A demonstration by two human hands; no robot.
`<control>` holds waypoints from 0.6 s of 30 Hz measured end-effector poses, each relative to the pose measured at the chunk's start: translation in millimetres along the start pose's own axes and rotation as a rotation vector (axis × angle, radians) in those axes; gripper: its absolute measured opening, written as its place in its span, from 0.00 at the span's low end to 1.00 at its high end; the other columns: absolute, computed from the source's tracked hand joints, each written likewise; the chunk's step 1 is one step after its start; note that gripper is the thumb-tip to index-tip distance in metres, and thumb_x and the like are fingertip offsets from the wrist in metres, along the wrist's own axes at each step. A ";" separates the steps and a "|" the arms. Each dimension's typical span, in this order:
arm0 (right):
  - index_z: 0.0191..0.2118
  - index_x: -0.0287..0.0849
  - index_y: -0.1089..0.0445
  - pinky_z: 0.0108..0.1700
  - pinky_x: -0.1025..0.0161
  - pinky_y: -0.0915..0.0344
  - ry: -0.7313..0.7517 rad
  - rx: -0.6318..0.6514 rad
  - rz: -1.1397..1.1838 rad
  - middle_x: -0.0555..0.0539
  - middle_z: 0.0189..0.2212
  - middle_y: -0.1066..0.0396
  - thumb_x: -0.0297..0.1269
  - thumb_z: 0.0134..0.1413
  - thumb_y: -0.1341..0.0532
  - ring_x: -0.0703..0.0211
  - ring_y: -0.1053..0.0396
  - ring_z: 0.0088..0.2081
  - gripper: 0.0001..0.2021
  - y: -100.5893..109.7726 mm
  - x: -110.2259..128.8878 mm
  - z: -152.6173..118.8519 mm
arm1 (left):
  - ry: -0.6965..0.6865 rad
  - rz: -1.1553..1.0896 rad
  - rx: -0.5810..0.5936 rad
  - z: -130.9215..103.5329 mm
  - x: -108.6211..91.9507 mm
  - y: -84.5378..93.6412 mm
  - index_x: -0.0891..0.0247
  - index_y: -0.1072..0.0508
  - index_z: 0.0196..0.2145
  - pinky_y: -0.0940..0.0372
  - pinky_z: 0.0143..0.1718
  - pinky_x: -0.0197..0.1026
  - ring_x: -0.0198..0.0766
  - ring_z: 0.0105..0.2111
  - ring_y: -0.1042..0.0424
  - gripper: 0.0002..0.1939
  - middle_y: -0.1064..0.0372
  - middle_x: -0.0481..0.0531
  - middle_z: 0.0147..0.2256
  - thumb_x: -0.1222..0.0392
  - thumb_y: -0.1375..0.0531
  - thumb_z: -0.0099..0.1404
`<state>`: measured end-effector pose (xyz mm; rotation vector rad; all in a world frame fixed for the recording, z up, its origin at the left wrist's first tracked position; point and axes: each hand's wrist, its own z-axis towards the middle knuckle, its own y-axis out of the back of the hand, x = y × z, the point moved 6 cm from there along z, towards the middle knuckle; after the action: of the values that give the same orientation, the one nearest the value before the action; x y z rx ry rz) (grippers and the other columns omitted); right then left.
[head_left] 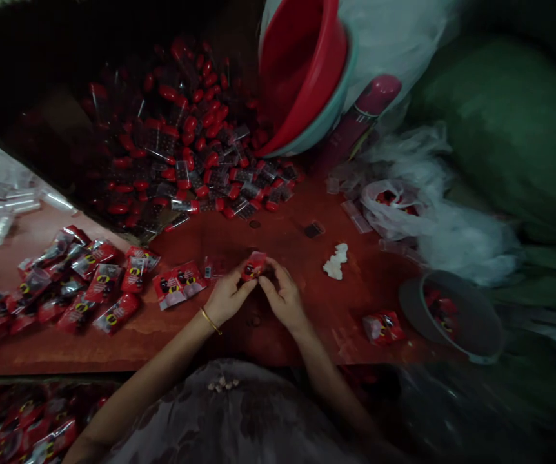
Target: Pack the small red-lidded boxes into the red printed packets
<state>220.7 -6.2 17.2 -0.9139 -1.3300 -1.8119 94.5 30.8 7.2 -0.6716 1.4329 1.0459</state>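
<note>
Between my two hands, over the middle of the red table point(287, 245), is a small red printed packet point(255, 264). My left hand point(228, 293) grips its left side, thumb in front. On the other side, my right hand point(282, 293) pinches it with thumb and fingers. What the packet contains is hidden. Just left of my left hand lie a flat clear piece with a label point(214, 267) and two joined red packets point(180, 284). Farther left, several filled red packets point(104, 282) are heaped on the table.
A dark box at the back holds many clear tubes with red caps point(205, 129). Red basin point(302, 71) and spray can point(365, 116) stand behind. To the right are a crumpled white scrap point(336, 261), a packet point(383, 327), a grey tub point(486, 335) and plastic bags point(471, 238).
</note>
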 end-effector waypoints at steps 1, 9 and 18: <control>0.49 0.46 0.34 0.49 0.55 0.38 0.016 0.045 0.007 0.45 0.42 0.30 0.42 0.56 0.45 0.54 0.34 0.45 0.15 1.8 -3.5 2.6 | -0.023 0.064 0.016 0.1 0.7 -2.7 0.61 0.30 0.46 0.41 0.51 0.49 0.45 0.45 0.31 0.17 0.28 0.57 0.44 0.55 0.45 0.61; 0.39 0.48 0.27 0.47 0.55 0.38 0.077 0.191 0.160 0.46 0.39 0.27 0.48 0.51 0.40 0.54 0.32 0.43 0.13 1.9 -20.1 5.7 | -0.091 0.455 0.121 -3.4 2.6 -11.9 0.60 0.32 0.50 0.54 0.58 0.59 0.50 0.59 0.46 0.20 0.35 0.59 0.52 0.52 0.46 0.62; 0.32 0.46 0.25 0.39 0.57 0.36 0.151 0.149 0.004 0.47 0.28 0.27 0.49 0.51 0.41 0.55 0.33 0.35 0.13 3.6 -15.6 8.2 | -0.073 0.415 0.040 -10.0 0.9 -6.7 0.65 0.36 0.54 0.55 0.58 0.60 0.52 0.60 0.49 0.26 0.41 0.64 0.56 0.56 0.42 0.59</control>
<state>232.8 2.9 7.4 -0.6864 -1.3457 -1.7171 95.7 19.2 4.1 -0.3062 1.5610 1.3423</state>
